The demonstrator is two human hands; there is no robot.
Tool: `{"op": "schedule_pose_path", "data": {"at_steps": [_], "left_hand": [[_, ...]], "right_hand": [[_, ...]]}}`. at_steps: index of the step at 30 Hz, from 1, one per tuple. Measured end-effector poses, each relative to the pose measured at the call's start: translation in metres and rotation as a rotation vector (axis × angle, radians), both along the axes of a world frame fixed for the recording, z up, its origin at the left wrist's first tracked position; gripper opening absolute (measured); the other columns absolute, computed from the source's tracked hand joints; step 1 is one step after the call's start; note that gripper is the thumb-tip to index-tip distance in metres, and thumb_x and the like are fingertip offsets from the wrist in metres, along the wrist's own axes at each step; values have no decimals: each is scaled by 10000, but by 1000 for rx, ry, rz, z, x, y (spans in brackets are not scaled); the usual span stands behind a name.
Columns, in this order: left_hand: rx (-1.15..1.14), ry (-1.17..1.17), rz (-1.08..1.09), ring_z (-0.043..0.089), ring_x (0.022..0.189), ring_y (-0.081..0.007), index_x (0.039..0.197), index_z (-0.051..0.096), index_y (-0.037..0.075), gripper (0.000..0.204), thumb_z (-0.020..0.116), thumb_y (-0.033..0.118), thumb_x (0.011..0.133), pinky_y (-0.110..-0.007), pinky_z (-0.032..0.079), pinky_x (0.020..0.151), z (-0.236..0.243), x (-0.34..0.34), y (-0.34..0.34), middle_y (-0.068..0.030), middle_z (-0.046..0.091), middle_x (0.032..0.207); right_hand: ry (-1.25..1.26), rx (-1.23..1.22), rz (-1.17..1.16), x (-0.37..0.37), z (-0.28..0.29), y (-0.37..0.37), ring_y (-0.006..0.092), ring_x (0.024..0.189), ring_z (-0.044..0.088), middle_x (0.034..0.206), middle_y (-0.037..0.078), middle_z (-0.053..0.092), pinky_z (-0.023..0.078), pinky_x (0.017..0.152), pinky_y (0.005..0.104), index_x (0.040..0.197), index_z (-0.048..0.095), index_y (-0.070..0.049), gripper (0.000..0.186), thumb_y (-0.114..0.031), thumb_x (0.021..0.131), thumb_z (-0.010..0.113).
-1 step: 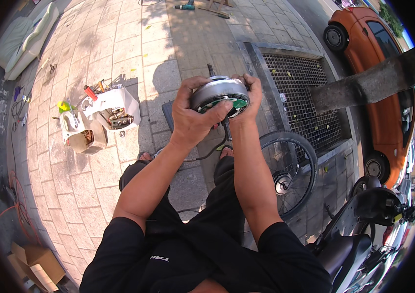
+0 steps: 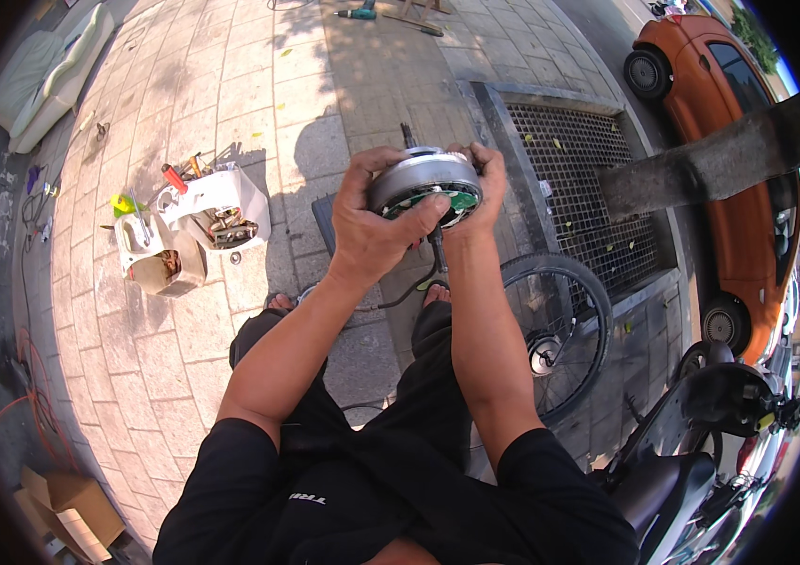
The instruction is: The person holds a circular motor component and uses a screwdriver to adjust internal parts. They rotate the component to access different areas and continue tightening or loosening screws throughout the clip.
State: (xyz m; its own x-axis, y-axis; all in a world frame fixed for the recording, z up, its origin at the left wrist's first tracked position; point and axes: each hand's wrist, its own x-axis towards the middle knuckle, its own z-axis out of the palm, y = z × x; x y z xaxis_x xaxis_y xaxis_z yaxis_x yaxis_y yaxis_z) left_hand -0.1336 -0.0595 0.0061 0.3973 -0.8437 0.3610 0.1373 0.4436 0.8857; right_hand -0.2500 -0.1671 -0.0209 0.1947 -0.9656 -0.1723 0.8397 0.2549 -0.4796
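Note:
Between my two hands, out in front of my body, is a round metal hub motor (image 2: 426,176). A green circuit board (image 2: 461,201) shows on its near side, and a threaded axle (image 2: 408,137) sticks out at the far side. My left hand (image 2: 362,221) wraps round the left side, its thumb reaching across the near face by the board. On the right side, my right hand (image 2: 483,202) grips the rim with bent fingers; its thumb is hidden. A dark cable (image 2: 409,295) hangs below the motor toward the ground between my feet.
White cut-open containers (image 2: 198,202) with tools and metal parts stand on the paving to the left. A spoked bicycle wheel (image 2: 604,353) is at my right, beside a metal grate (image 2: 579,179) and a tree trunk (image 2: 711,160). A cardboard box (image 2: 71,508) sits lower left.

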Motion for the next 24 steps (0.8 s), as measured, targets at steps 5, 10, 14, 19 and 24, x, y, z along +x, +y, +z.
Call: {"op": "schedule_pose_path", "data": {"at_steps": [5,10,14,19,24], "left_hand": [[-67,-98,29,682,1058,-180,1257,604,35,594,933,189,786,-326,583,901,0,2,-1,-90,673,1194],[-84,-98,27,683,1047,-176,1269,604,31,617,937,194,776,-325,581,897,-2,1,-2,-90,673,1187],[-46,-135,30,675,1077,-192,1269,621,27,638,943,198,746,-334,577,909,4,2,3,-115,667,1204],[-229,-360,122,663,1132,-244,1259,656,55,635,947,189,711,-360,577,930,-2,3,-3,-161,629,1267],[-265,-414,106,667,1136,-254,1266,655,80,639,948,161,704,-376,585,941,3,4,0,-157,616,1273]], "right_hand": [[15,-58,-25,1,7,4,229,727,630,772,61,614,534,690,391,799,580,-101,242,-282,957,611],[-58,-125,57,-2,4,0,230,713,598,728,55,558,513,689,396,736,501,-115,297,-280,961,603],[-73,-156,92,-4,5,1,241,708,559,706,64,520,487,697,400,710,442,-114,342,-286,970,582],[-49,-264,61,-7,7,1,254,724,541,704,80,511,467,701,405,723,443,-105,344,-308,972,565],[-27,-172,-7,-3,12,3,257,733,532,700,90,504,460,700,403,723,442,-100,346,-309,976,552]]}}
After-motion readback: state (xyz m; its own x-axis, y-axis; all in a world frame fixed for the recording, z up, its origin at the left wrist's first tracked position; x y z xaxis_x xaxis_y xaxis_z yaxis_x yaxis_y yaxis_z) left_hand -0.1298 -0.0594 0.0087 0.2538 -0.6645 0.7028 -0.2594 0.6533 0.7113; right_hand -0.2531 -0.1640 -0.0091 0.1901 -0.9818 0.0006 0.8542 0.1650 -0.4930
